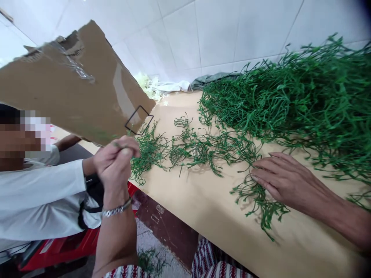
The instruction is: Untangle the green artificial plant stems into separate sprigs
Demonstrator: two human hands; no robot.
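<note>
The left hand (117, 170) has its fingers curled tightly around a thin green stem (116, 145), little of which shows. The right hand (286, 179) lies palm down with its fingers bent and close together, the tips touching the small green plastic sprigs (256, 199) that spread under and just nearer than them; whether they grip any, I cannot tell. Between the two sets of fingers, a tangled row of sprigs (199, 150) crosses the desk (203, 193), its left-hand clump (147, 148) just beside the left fingers. Beyond and to the right of the right fingers rises a large heap of green sprigs (284, 92). Beyond the left fingers, a tilted cardboard sheet (87, 85) stands near, with a black square frame (139, 119) against its corner. Left of those fingers, a person in a white top (43, 193) reaches an arm toward them. Pale flowers (149, 85) lie farther off, near the tiled wall (214, 31).
</note>
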